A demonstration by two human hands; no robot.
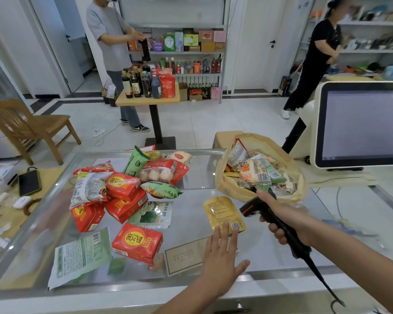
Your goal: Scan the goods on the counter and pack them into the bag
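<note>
You are reaching your left hand (222, 254) forward over the glass counter (191, 191), palm down, with the fingers straight and slightly fanned and the thumb splayed out to the right; it is gripping nothing. Its fingertips (225, 224) are lying at the near edge of the yellow spouted pouch (221, 211), which is resting flat on the glass, though whether they are pressing on it cannot be told. Your right hand (284, 219) is coming in from the lower right with its fingers wrapped round the handle of the black scanner (253, 207), whose head is pointing left and down toward the pouch. The scanner's cable (322, 279) is trailing off past your forearm. Just beyond the scanner, the tan paper bag (225, 184) is standing open on the counter, already packed with wrapped snacks. To the left of the pouch, the remaining goods are lying in a loose heap, with one red box (137, 242) sitting apart near your left hand. The till screen (363, 123) is standing at the right.
</note>
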